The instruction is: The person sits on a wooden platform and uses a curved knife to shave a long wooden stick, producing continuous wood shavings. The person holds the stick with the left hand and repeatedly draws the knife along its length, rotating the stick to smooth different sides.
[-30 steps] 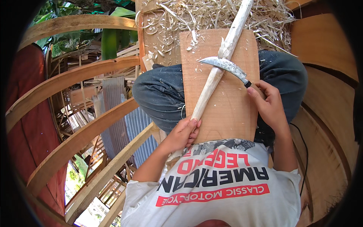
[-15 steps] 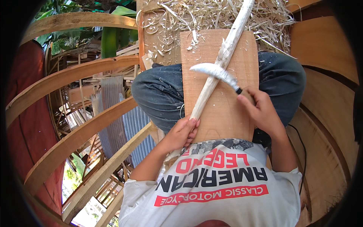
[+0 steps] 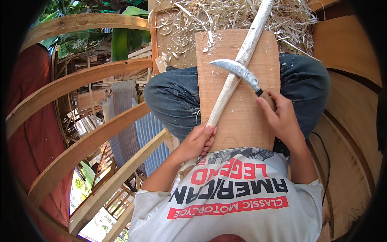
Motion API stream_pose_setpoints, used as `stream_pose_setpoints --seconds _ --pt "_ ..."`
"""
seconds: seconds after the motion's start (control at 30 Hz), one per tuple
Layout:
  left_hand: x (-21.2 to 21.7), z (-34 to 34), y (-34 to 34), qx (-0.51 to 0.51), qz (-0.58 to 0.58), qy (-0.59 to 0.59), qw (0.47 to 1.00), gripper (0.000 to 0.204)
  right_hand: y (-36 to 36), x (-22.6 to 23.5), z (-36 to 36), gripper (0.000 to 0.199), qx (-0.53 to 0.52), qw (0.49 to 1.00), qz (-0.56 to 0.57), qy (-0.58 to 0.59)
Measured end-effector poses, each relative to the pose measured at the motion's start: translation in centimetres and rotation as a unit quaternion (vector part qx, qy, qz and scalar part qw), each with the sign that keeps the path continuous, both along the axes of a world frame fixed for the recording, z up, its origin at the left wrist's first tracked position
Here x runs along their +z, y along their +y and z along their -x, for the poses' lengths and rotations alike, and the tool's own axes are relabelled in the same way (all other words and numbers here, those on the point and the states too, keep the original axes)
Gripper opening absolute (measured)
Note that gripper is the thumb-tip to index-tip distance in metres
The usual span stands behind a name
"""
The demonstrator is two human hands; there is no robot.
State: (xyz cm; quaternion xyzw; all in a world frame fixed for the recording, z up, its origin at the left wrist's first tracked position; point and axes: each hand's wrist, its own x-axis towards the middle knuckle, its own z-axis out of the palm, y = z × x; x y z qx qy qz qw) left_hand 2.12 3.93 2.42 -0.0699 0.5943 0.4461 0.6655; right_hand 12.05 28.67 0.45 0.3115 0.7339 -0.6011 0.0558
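My left hand (image 3: 200,139) is closed around the near end of a long, pale, peeled stick (image 3: 224,96). The stick slants away to the far right, across a flat wooden board (image 3: 252,131) on my lap. In my right hand (image 3: 284,117) is the wooden handle of a curved knife (image 3: 241,71), fingers wrapped round it. Its whitish, sickle-like blade crosses over the stick about midway, with the tip pointing left. Whether the edge touches the wood I cannot tell.
Curly wood shavings (image 3: 282,24) lie heaped beyond the board, with small chips on the board itself. My bent legs (image 3: 173,103) flank it. Curved wooden slats (image 3: 86,78) form a railing at left; a wooden wall (image 3: 350,109) and dark cable (image 3: 327,153) are at right.
The knife has shifted slightly farther away along the stick. Raised slivers seen on the stick just beyond the blade are gone. My left hand keeps its grip, and the view has moved a little.
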Motion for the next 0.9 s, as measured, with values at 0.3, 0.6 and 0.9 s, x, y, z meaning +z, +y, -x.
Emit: stream_pose_setpoints --seconds 0.3,0.6,0.9 --pt "-0.5 -0.4 -0.5 0.008 -0.015 0.002 1.0 0.034 0.3 -0.9 -0.7 0.024 0.001 0.999 -0.03 0.039" --pt "-0.5 -0.3 -0.5 0.021 -0.014 -0.016 1.0 0.034 0.4 -0.3 -0.5 0.027 0.022 1.0 0.018 -0.005" --pt "-0.5 0.4 -0.2 0.035 -0.022 -0.046 0.998 0.036 0.0 -1.2 0.0 0.024 -0.043 0.989 -0.138 0.029"
